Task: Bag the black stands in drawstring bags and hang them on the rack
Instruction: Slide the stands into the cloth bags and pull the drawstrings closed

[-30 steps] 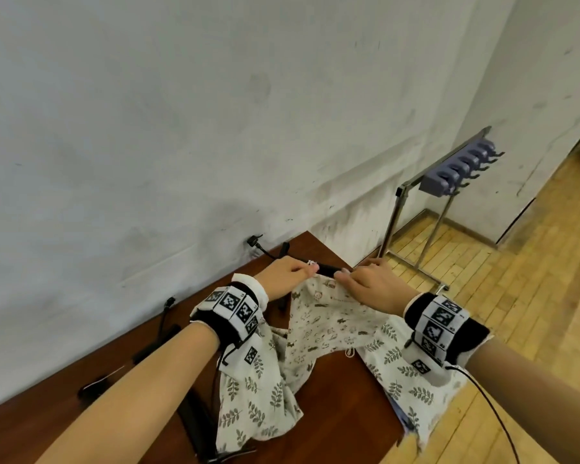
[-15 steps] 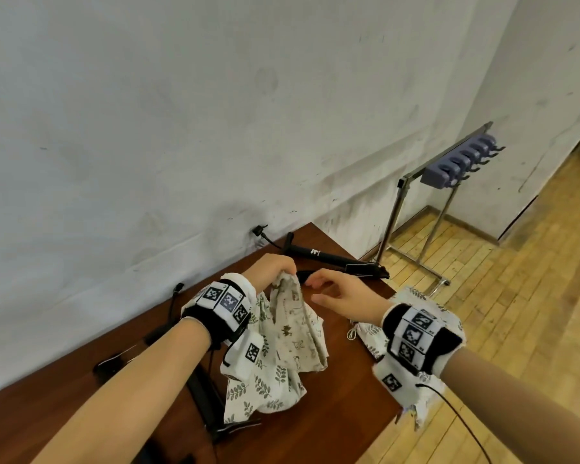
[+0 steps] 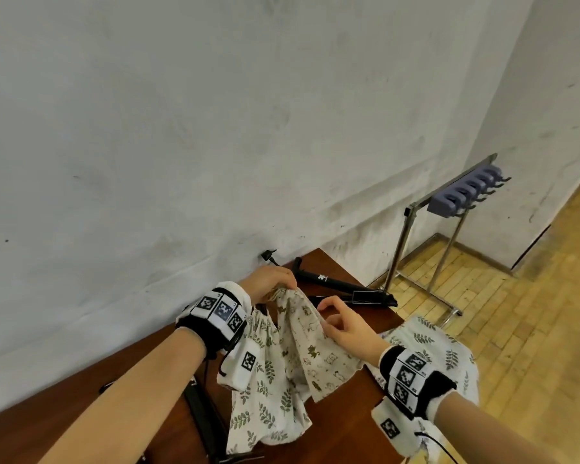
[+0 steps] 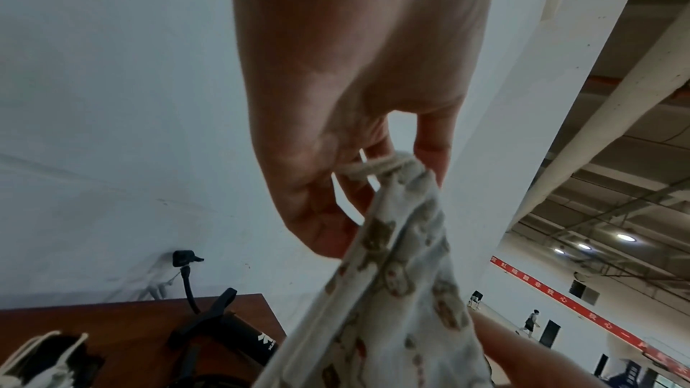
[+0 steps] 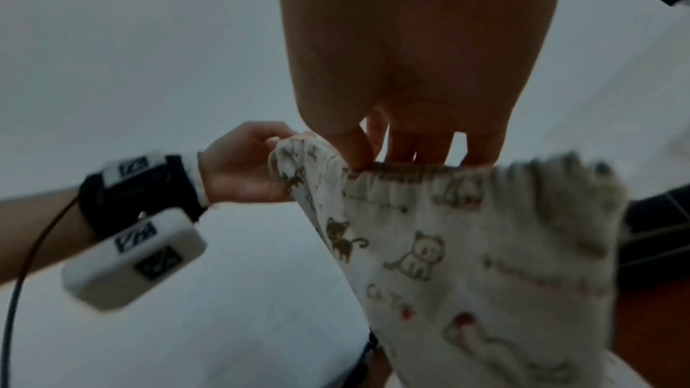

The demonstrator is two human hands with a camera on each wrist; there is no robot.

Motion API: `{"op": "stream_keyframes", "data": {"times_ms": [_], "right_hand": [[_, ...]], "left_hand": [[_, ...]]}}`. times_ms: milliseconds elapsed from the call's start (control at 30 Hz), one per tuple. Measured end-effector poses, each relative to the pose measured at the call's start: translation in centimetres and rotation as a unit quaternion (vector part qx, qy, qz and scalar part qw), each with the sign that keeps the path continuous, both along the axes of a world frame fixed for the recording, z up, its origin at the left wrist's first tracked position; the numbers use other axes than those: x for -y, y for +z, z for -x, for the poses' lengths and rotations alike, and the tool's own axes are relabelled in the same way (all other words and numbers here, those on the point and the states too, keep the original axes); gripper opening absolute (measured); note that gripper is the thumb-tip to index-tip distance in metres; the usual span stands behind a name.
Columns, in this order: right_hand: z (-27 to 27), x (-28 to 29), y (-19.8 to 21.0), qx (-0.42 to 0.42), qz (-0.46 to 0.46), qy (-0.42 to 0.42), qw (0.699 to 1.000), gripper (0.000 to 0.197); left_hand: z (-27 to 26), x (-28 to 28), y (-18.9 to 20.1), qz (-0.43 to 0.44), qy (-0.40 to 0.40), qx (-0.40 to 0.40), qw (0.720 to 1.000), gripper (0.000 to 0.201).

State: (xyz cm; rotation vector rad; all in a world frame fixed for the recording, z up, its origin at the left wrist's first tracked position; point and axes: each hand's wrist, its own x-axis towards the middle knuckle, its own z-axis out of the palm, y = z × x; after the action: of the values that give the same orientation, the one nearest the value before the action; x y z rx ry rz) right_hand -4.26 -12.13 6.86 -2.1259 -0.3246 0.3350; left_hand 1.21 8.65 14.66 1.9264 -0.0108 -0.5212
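Note:
My left hand (image 3: 283, 286) holds up a cream cat-print drawstring bag (image 3: 303, 336) above the table and pinches its gathered top and cord, as the left wrist view (image 4: 392, 168) shows. My right hand (image 3: 327, 313) grips the bag's rim beside it, thumb on the near side and fingers behind the rim (image 5: 407, 155). A black stand (image 3: 342, 285) lies on the brown table (image 3: 318, 262) just beyond both hands. A second black stand (image 3: 203, 416) lies under my left forearm. The rack (image 3: 462, 197) with purple hooks stands on the floor at the right.
A leaf-print bag (image 3: 265, 400) lies under the held bag. Another leaf-print bag (image 3: 439, 346) hangs over the table's right edge. A black cable plug (image 3: 268, 255) sits by the white wall. Wooden floor lies to the right.
The bag lay spread on the table under both hands. My left hand gathered its top and lifted it; my right hand let go, then took the rim again.

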Motion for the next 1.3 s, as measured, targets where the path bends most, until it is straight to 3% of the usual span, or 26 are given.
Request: {"op": "stream_keyframes", "data": {"times_ms": [133, 234, 334, 467, 567, 667, 701, 801, 901, 934, 1001, 1067, 1101, 1168, 1301], "right_hand": [[0.5, 0.8, 0.2, 0.090, 0.045, 0.016, 0.995, 0.032], [0.1, 2.0, -0.2, 0.147, 0.150, 0.028, 0.977, 0.037], [-0.6, 3.6, -0.8, 0.082, 0.257, 0.012, 0.963, 0.052], [-0.9, 4.7, -1.0, 0.062, 0.341, 0.025, 0.938, 0.095], [-1.4, 5.1, -0.9, 0.040, 0.346, 0.039, 0.936, 0.115], [-1.6, 5.6, -0.9, -0.005, 0.381, 0.090, 0.920, 0.128], [-1.7, 5.7, -1.1, -0.014, 0.396, 0.113, 0.911, 0.128], [-2.3, 5.9, -1.7, -0.066, 0.408, 0.166, 0.895, 0.127], [-4.4, 6.4, -1.7, -0.140, 0.378, 0.191, 0.895, 0.103], [-5.8, 6.7, -1.7, -0.148, 0.339, 0.192, 0.909, 0.086], [-8.6, 7.2, -1.6, -0.119, 0.215, 0.159, 0.956, 0.042], [-12.6, 7.9, -2.0, -0.073, 0.132, 0.087, 0.985, 0.019], [-15.2, 8.2, -2.5, -0.061, 0.129, 0.060, 0.988, 0.019], [-19.4, 8.4, -4.3, -0.060, 0.172, 0.038, 0.983, 0.037], [-27.0, 7.6, -8.2, -0.116, 0.285, 0.074, 0.948, 0.071]], "left_hand": [[-0.1, 0.5, 0.9, -0.077, -0.023, 0.035, 0.996, 0.006], [-0.4, 0.3, 0.4, -0.170, -0.028, 0.125, 0.977, 0.023], [0.0, -0.2, -0.2, -0.224, -0.060, 0.173, 0.957, 0.015], [0.1, 0.3, -1.6, -0.257, -0.143, 0.167, 0.941, 0.041], [-0.1, 1.5, -2.4, -0.302, -0.172, 0.134, 0.928, 0.036], [-0.8, 2.5, -3.9, -0.341, -0.148, 0.104, 0.922, 0.019], [-1.0, 2.9, -4.4, -0.360, -0.126, 0.101, 0.919, 0.014], [-1.3, 3.9, -5.4, -0.393, -0.075, 0.081, 0.913, 0.035], [-1.8, 4.8, -7.0, -0.406, -0.072, 0.045, 0.910, 0.016], [-2.2, 5.0, -7.6, -0.393, -0.063, 0.035, 0.917, 0.005], [-3.2, 5.3, -8.9, -0.356, -0.026, 0.020, 0.934, 0.019], [-4.3, 5.9, -9.5, -0.339, 0.000, 0.019, 0.941, 0.026], [-5.1, 6.2, -9.8, -0.340, 0.002, 0.017, 0.940, 0.028], [-5.7, 6.8, -9.9, -0.337, -0.010, -0.004, 0.941, 0.032], [-6.9, 6.9, -10.2, -0.301, -0.003, -0.057, 0.952, 0.040]]}}
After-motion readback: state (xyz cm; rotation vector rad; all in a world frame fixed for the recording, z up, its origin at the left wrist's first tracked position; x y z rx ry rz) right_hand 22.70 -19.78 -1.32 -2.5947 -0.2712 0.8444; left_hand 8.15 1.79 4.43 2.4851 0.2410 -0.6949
